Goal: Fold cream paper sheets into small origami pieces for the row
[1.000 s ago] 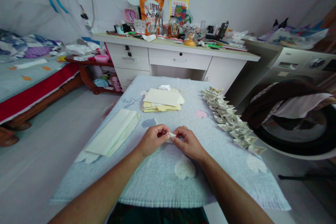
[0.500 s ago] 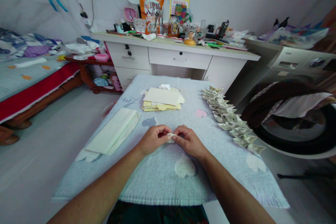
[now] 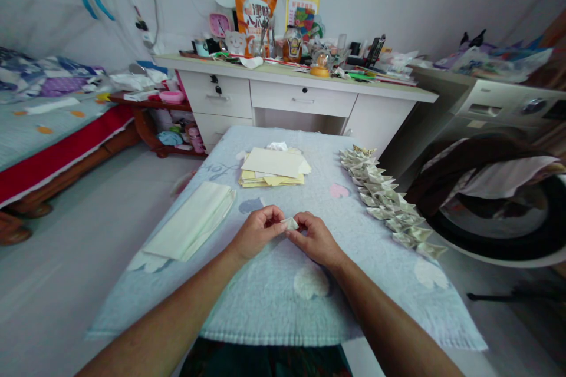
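Observation:
A small piece of folded paper [image 3: 290, 223], pale with a pointed triangular shape, sits between my two hands above the cloth-covered table [image 3: 265, 300]. My left hand [image 3: 262, 228] pinches its left side between thumb and fingers. From the right, my right hand [image 3: 315, 237] grips the other edge with thumb and forefinger. Beyond the hands lies a stack of cream and yellow paper sheets [image 3: 272, 163]. Long pale green folded sheets [image 3: 190, 221] rest to the left. On the right, folded paper boats [image 3: 389, 203] stand nested in rows.
Behind the table is a white desk [image 3: 305, 97] crowded with jars, a snack bag and a pink clock. A washing machine [image 3: 495, 106] with its door open and clothes hanging out stands at right. A bed [image 3: 57, 123] is at left.
The folded paper has turned between my fingers and now shows a triangular face. Both hands have shifted only slightly; the stacks and the boats have stayed put.

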{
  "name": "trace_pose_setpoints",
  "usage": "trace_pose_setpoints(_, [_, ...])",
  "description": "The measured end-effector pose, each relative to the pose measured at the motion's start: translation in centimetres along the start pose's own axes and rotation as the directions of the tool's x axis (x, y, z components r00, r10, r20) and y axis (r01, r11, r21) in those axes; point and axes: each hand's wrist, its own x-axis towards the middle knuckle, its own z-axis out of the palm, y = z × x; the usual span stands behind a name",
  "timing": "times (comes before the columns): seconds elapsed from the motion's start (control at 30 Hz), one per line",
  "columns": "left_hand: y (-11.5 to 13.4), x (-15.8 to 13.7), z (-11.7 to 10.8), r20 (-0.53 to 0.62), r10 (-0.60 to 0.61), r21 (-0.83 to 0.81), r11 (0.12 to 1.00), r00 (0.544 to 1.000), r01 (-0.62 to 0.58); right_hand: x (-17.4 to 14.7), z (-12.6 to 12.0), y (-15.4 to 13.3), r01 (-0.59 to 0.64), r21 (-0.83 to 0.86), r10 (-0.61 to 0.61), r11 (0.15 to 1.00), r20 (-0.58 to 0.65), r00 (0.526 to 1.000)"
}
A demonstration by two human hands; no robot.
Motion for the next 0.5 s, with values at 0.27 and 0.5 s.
trace_pose_setpoints(0.27, [-0.14, -0.12, 0.08, 0.039, 0.030, 0.076, 0.997, 0.999, -0.033, -0.12, -0.47, -0.30, 0.076, 0.008, -0.076, 0.997, 0.025, 0.997])
trace_pose_setpoints(0.5, [-0.33, -0.04, -0.02, 0.024, 0.027, -0.023, 0.999, 0.999, -0.027, -0.15, -0.21, -0.30, 0.101, 0.060, -0.097, 0.993, -0.067, 0.993])
